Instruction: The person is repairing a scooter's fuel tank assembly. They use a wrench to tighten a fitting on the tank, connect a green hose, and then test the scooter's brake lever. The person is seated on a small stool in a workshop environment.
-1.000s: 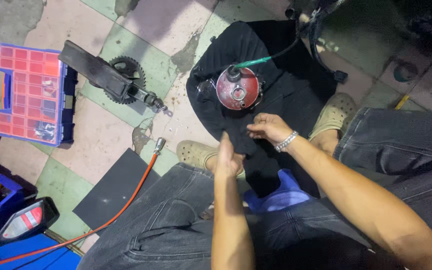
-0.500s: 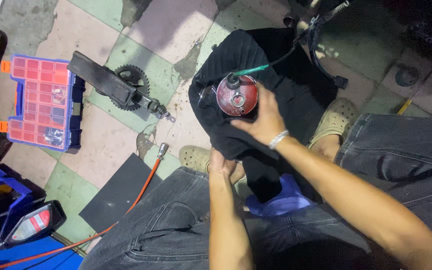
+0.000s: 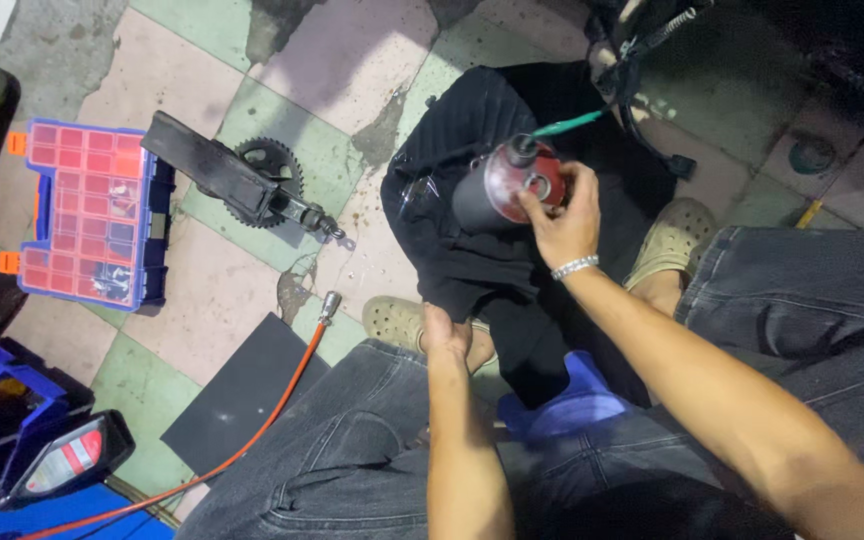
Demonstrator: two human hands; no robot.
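My right hand (image 3: pixel 564 222) is up on the small cylindrical motor (image 3: pixel 497 190), fingers curled over its red end face, so I count it as gripping the motor at that end. The motor lies tipped on the black cloth (image 3: pixel 472 260) spread over the floor, its dark body running away from my right hand toward the left, its red face and short capped stub turned up toward me; so the long axis runs roughly left to right across my view, slightly raised at the hand's end. A green wire (image 3: pixel 567 125) leaves the motor just beyond my fingertips and goes off to the upper right. My left hand (image 3: pixel 444 328) sits well short of the motor, nearer my body, pressed down on the near edge of the cloth beside my sandal (image 3: pixel 397 320); I cannot tell whether it pinches the cloth or merely rests there. The right hand is plainly the nearer one to the motor. Farther left of both hands lie a black bracket with a toothed sprocket (image 3: pixel 252 185), an orange hose (image 3: pixel 282 400) with a metal tip, and a blue parts organiser (image 3: pixel 87 215) with red compartments.
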